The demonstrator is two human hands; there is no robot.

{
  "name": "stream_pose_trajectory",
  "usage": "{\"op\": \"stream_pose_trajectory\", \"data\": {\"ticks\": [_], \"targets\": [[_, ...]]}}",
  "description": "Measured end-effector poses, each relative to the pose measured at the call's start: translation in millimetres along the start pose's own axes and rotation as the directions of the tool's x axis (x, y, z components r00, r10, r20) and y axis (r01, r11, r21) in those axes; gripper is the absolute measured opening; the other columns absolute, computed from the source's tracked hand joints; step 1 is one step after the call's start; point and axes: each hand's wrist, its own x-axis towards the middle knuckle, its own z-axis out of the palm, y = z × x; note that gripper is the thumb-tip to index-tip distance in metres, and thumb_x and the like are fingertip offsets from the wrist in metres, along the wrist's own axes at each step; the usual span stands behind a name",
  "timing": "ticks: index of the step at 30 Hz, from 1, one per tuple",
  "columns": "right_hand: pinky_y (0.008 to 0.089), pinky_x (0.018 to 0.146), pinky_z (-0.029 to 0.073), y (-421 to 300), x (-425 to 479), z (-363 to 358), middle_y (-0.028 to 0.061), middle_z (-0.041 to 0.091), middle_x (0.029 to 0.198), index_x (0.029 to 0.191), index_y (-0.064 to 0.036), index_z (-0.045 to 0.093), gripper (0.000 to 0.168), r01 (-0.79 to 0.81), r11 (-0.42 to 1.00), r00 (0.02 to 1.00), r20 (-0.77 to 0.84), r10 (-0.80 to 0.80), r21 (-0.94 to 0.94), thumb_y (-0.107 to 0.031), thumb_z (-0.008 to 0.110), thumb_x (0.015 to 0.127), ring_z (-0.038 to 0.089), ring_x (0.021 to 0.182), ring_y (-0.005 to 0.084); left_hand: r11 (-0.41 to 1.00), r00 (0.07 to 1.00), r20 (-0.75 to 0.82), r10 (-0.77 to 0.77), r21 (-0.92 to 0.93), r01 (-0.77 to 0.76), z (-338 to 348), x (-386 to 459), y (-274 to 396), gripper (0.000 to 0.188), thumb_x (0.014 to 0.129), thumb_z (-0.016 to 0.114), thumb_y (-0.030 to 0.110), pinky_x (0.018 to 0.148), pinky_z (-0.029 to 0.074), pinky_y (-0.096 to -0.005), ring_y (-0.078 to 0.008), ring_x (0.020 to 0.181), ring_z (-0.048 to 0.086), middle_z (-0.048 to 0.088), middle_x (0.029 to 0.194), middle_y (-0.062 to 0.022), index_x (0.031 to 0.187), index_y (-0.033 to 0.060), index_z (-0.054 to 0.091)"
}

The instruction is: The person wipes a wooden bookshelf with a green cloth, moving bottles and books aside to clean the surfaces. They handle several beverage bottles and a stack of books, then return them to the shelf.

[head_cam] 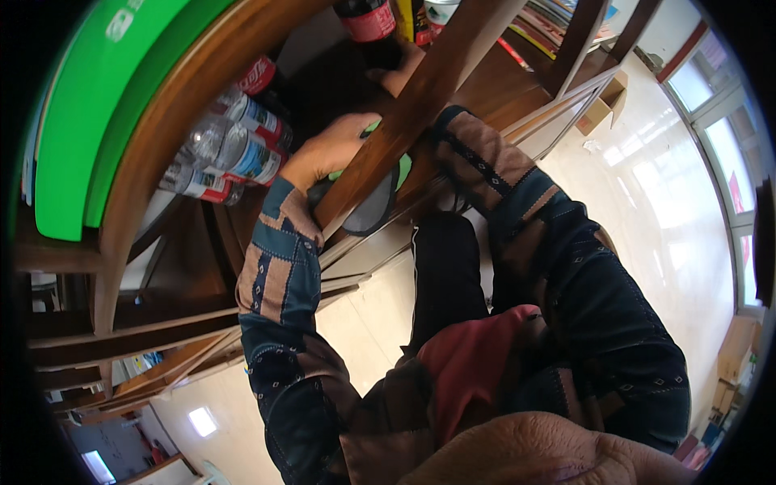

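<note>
My left hand (330, 148) reaches into a dark wooden shelf and grips a grey article with bright green edges (370, 206). A slanting wooden bar (394, 139) crosses in front of this article and hides its middle, so its exact kind is unclear. Behind the same bar, my right hand (407, 71) curls around the lower part of a dark bottle with a red label (368, 23). The bar covers part of that hand and its wrist. Both forearms wear patterned dark sleeves.
Clear plastic water bottles (242, 151) and another red-labelled bottle (257, 76) stand left of my left hand. A bright green panel (121, 121) rises at the upper left. Stacked books or magazines (539, 27) lie at upper right. An open cardboard box (600, 106) sits on the pale floor.
</note>
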Motion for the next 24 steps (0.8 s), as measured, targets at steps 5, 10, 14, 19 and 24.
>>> {"op": "stream_pose_trajectory", "data": {"ticks": [5,10,14,19,24], "targets": [[0.0378,0.085,0.047,-86.2,-10.1,-8.8,0.0147,0.064,0.102,0.11,-0.007,0.06,0.058,0.033,0.999,0.977,0.21,-0.04,0.037,-0.031,0.079,0.06,0.06,0.097,0.0312,0.996,0.999,-0.048,-0.004,0.088,0.008,-3.9,-13.5,7.7,0.045,0.076,0.065,0.035,0.077,0.045,-0.0335,-0.0246,0.089,0.061,0.064,0.098,-0.0188,0.105,0.0003,0.06],[0.0387,0.082,0.049,-89.9,-0.4,10.7,0.0157,0.064,0.1,0.109,-0.007,0.06,0.059,-0.063,0.995,0.945,0.316,0.083,-0.072,-0.035,0.078,0.06,0.061,0.093,0.0323,0.99,0.999,-0.052,-0.013,0.141,0.02,-0.3,-2.2,0.1,0.05,0.073,0.067,0.035,0.079,0.045,-0.035,-0.0299,0.095,0.06,0.062,0.101,-0.0213,0.107,-0.0013,0.059],[0.0397,0.08,0.049,-79.5,6.2,41.3,0.0168,0.064,0.097,0.107,-0.006,0.061,0.059,-0.013,0.999,0.958,0.288,0.022,-0.036,-0.039,0.077,0.061,0.062,0.091,0.0327,0.987,0.999,-0.044,0.017,0.162,-0.01,-2.4,-3.6,-6.6,0.049,0.072,0.068,0.033,0.079,0.046,-0.0354,-0.0311,0.095,0.06,0.062,0.101,-0.0219,0.105,-0.0022,0.059],[0.0423,0.072,0.052,-66.6,13.8,72.4,0.0209,0.064,0.086,0.093,-0.002,0.063,0.05,0.085,0.996,0.981,0.174,-0.089,0.035,-0.031,0.08,0.057,0.063,0.082,0.0364,0.993,0.999,-0.013,-0.045,0.107,0.046,0.1,3.6,-12.7,0.045,0.072,0.068,0.031,0.076,0.046,-0.0357,-0.0324,0.09,0.06,0.062,0.097,-0.0225,0.101,-0.0027,0.06],[0.0422,0.08,0.049,-59.2,16.1,83.4,0.0214,0.063,0.094,0.109,-0.003,0.057,0.057,0.128,0.99,0.944,0.299,-0.138,0.053,-0.036,0.074,0.066,0.061,0.09,0.0368,0.989,1.0,-0.011,-0.009,0.147,0.01,0.2,2.5,-11.3,0.041,0.072,0.067,0.029,0.073,0.046,-0.0361,-0.0327,0.084,0.06,0.062,0.093,-0.023,0.098,-0.0023,0.06]]}}
